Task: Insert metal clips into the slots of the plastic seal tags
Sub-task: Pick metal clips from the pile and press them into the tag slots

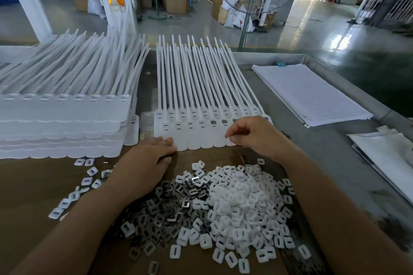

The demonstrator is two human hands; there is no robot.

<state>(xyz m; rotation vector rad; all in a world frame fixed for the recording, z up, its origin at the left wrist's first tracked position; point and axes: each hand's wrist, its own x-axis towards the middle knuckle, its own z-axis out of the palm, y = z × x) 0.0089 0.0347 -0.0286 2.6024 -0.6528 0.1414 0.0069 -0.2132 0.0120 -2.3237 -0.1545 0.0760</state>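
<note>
A row of white plastic seal tags (196,131) lies in front of me, straps pointing away. Several slots toward the right hold grey metal clips (213,122); the left slots look empty. My left hand (148,161) rests flat with straight fingers on the near edge of the left tags. My right hand (252,133) hovers over the right end of the row, fingers curled, thumb and forefinger pinched together; whether a clip is between them is hidden. A heap of metal clips (165,214) and white plastic caps (241,207) lies between my forearms.
Tall stacks of seal tags (62,123) fill the left side. A pad of lined paper (310,94) lies at the right, white sheets (388,152) beyond it. Loose caps (87,179) are scattered at the left. The metal table rim (348,82) runs along the right.
</note>
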